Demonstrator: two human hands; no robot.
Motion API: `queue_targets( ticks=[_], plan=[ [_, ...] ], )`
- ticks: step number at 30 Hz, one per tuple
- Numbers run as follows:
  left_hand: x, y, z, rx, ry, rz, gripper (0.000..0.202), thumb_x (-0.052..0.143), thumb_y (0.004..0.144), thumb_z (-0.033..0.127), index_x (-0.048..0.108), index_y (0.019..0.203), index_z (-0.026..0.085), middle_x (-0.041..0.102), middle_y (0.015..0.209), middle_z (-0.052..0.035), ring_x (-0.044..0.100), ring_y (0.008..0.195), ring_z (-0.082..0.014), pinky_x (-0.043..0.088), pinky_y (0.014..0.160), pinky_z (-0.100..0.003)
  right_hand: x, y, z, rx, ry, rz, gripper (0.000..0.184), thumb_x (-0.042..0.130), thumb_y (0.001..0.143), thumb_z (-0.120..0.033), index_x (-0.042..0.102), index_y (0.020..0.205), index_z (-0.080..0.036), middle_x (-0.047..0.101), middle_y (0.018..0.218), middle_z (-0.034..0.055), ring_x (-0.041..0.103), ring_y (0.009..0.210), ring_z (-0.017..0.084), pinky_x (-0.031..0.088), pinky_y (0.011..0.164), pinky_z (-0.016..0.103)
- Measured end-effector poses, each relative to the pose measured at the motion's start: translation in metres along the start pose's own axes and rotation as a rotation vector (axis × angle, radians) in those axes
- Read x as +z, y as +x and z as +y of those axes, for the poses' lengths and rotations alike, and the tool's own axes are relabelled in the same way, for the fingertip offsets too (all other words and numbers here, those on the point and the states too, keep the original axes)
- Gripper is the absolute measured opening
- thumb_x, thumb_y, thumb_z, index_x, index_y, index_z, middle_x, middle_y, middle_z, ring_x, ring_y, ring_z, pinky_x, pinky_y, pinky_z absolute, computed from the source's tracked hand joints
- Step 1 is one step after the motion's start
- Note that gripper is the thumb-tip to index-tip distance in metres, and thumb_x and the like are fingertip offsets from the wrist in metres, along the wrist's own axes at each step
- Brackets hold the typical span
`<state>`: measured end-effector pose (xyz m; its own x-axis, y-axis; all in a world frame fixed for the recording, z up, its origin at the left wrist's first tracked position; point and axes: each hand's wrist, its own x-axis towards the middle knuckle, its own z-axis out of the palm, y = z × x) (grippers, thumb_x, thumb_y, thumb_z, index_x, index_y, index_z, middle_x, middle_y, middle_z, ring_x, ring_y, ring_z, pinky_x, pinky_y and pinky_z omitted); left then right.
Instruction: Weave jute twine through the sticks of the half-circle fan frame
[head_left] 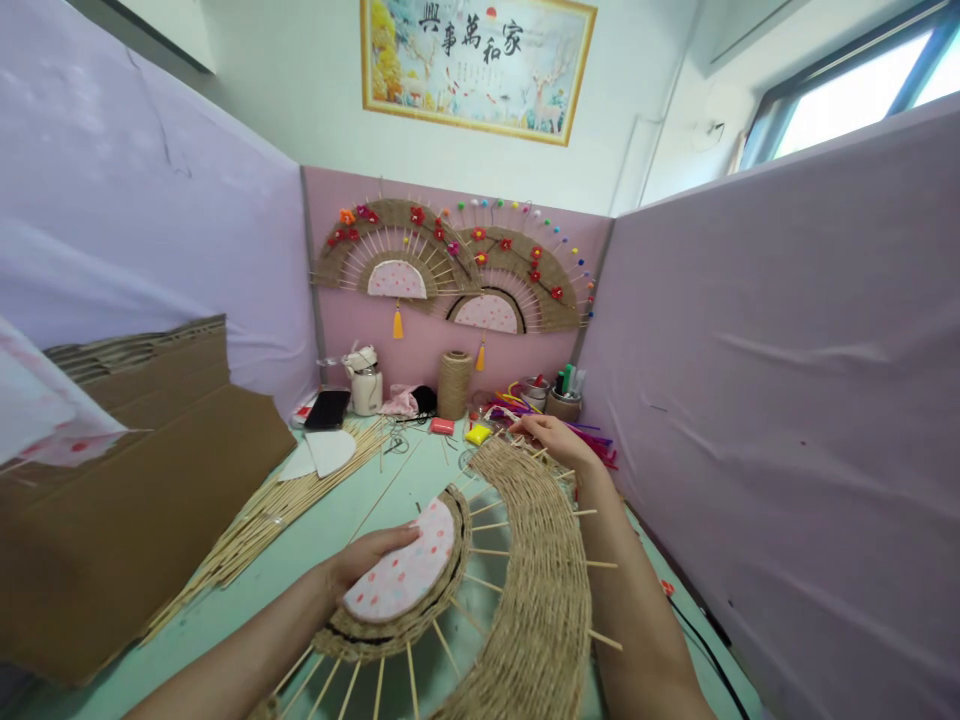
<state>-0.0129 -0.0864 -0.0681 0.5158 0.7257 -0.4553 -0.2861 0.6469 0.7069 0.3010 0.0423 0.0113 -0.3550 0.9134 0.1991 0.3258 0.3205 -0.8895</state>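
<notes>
Hands, two [371,560] [555,436], on one woven fan [536,580].

A half-made woven fan [525,600] lies flat, well in front of the twine spool [455,383] and a little to its right. At its hub sits a pink half-disc [405,575] speckled with red and white dots, rimmed by a narrow band of brown twine. Thin bamboo sticks [487,552] fan out from it, bare across a gap, then run through a broad outer band [544,540] of woven twine. The band's far end curves back toward the spool, stick tips poking past its edge.
</notes>
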Motion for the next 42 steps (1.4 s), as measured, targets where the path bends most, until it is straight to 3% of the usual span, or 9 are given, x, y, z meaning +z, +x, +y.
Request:
queue_targets(
  ticks=[6,10,20,26,32,37,42],
  plan=[
    [0.005,-0.007,0.003,-0.020,0.001,0.011,0.040,0.071,0.067,0.032,0.064,0.097,0.006,0.073,0.073,-0.0081,0.068,0.061,-0.0177,0.049,0.063,-0.023,0.015,0.012,0.014,0.084,0.325,-0.030,0.059,0.049,0.070,-0.068,0.066,0.083,-0.014,0.056,0.063,0.0023,0.043,0.054,0.011,0.033,0.053,0.024],
    [0.006,-0.010,0.004,-0.019,0.006,0.036,0.034,0.068,0.070,0.032,0.065,0.094,0.008,0.073,0.073,-0.0071,0.068,0.062,-0.0176,0.050,0.064,-0.023,0.022,0.015,0.014,0.112,0.386,0.006,0.057,0.049,0.070,-0.069,0.064,0.083,-0.015,0.056,0.065,0.0021,0.043,0.054,0.010,0.031,0.052,0.023],
    [0.006,-0.008,0.005,0.012,-0.015,0.044,0.034,0.073,0.066,0.030,0.066,0.087,0.005,0.072,0.071,-0.0089,0.067,0.057,-0.0164,0.048,0.056,-0.022,0.024,0.008,0.005,0.134,0.348,-0.049,0.054,0.047,0.074,-0.067,0.064,0.077,-0.016,0.060,0.067,0.0053,0.053,0.064,0.017,0.039,0.062,0.029],
    [0.003,-0.008,0.006,0.033,-0.020,0.022,0.034,0.070,0.069,0.031,0.065,0.092,0.006,0.073,0.079,-0.0111,0.068,0.067,-0.0202,0.049,0.068,-0.025,0.023,0.011,0.008,0.089,0.357,-0.097,0.056,0.044,0.076,-0.067,0.064,0.078,-0.015,0.063,0.073,0.0075,0.056,0.070,0.019,0.040,0.066,0.029],
    [0.007,-0.012,0.011,0.058,-0.030,0.087,0.036,0.068,0.071,0.028,0.064,0.098,0.005,0.073,0.073,-0.0102,0.068,0.060,-0.0188,0.050,0.062,-0.023,0.017,0.011,0.011,0.094,0.186,-0.039,0.060,0.039,0.077,-0.067,0.065,0.078,-0.013,0.063,0.070,0.0072,0.053,0.060,0.014,0.038,0.056,0.025],
    [0.004,-0.012,0.011,0.078,-0.007,0.084,0.031,0.065,0.074,0.032,0.065,0.090,0.005,0.073,0.075,-0.0109,0.068,0.063,-0.0192,0.051,0.060,-0.024,0.012,0.006,0.000,0.064,0.165,-0.011,0.059,0.042,0.076,-0.067,0.066,0.083,-0.014,0.060,0.063,0.0045,0.047,0.051,0.011,0.032,0.048,0.022],
    [0.009,-0.013,0.013,0.070,0.020,0.143,0.032,0.068,0.071,0.029,0.064,0.094,0.007,0.073,0.073,-0.0098,0.067,0.057,-0.0180,0.050,0.055,-0.023,0.008,0.003,-0.009,0.065,0.104,0.073,0.059,0.043,0.074,-0.067,0.064,0.082,-0.012,0.053,0.054,0.0000,0.037,0.043,0.008,0.026,0.043,0.021]
  ],
)
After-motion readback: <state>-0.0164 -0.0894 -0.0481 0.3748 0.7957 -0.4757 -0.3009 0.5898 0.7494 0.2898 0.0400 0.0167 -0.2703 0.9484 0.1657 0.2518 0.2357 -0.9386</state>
